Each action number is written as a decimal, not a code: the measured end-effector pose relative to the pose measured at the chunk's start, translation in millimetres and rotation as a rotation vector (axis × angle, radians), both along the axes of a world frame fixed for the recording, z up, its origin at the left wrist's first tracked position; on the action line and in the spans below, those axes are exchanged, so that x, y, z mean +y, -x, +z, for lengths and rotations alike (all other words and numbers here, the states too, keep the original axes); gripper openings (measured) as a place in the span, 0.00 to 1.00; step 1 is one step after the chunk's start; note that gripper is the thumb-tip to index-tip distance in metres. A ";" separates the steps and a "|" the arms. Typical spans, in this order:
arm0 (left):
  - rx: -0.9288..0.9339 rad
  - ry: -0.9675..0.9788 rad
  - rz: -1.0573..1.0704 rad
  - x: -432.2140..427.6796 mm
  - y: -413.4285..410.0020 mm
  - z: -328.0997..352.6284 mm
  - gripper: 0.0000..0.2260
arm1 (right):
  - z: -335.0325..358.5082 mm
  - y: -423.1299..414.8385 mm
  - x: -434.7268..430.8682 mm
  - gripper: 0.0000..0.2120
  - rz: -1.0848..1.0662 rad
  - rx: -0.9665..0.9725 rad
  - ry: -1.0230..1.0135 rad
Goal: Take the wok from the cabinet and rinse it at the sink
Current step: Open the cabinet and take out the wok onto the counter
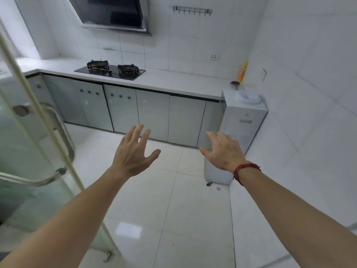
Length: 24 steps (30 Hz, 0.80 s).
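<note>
**Approaching the cabinet, wok not yet seen**

The person is standing before the cabinet (152, 115) in the middle of the frame; its doors are closed, so the wok is probably hiding inside; next a door must be opened. The left hand (133, 151) and right hand (222, 151) are reaching forward, fingers spread, holding nothing.

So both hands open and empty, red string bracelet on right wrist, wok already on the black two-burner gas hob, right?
No: the black two-burner gas hob is bare; the head view shows no wok anywhere. Rest holds: left hand and right hand open and empty, red string bracelet on the right wrist.
</note>
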State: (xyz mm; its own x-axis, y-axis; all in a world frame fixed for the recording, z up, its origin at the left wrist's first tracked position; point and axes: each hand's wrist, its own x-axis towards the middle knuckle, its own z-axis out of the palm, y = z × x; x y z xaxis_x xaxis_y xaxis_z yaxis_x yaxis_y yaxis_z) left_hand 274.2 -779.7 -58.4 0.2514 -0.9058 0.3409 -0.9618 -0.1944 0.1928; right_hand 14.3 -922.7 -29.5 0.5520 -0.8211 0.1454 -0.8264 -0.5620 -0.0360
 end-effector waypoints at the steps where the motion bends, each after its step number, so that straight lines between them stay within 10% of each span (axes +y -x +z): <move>1: 0.008 -0.008 0.000 -13.7 -8.6 -0.6 0.39 | -0.8 -8.6 -12.2 0.33 0.004 0.005 -0.008; 24: 0.027 -0.071 0.067 -346.5 -202.7 -13.2 0.38 | -42.8 -221.0 -375.6 0.32 0.059 0.053 -0.110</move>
